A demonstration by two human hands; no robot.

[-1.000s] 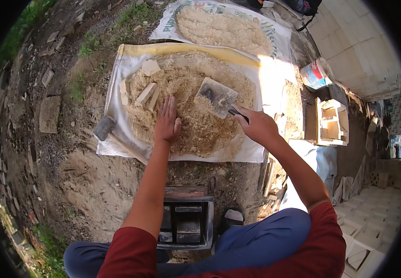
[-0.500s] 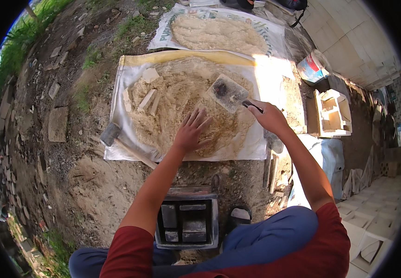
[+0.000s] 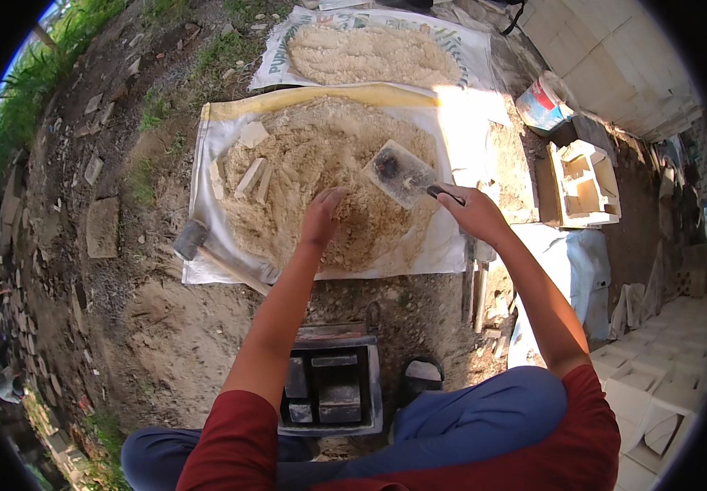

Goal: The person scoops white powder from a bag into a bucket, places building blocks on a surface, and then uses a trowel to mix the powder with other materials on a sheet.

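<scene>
A broad heap of damp, sand-like material lies on a white sack sheet in front of me. My left hand is turned on edge at the heap's middle, fingers drawn together and curled against it; what they enclose is hidden. My right hand grips the black handle of a trowel, whose rectangular blade rests on the heap's right side with a dark patch on top. Near my knees stands a dark block mould with compartments inside.
A mallet lies at the sheet's left edge. Several pale block pieces sit on the heap's left. Farther off, a second sheet carries paler sand. A bucket and a hollow cream block stand at right.
My left hand has gone from spread flat on the heap to turned on edge with fingers curled, slightly farther away. The right hand keeps its grip on the trowel, almost unmoved.
</scene>
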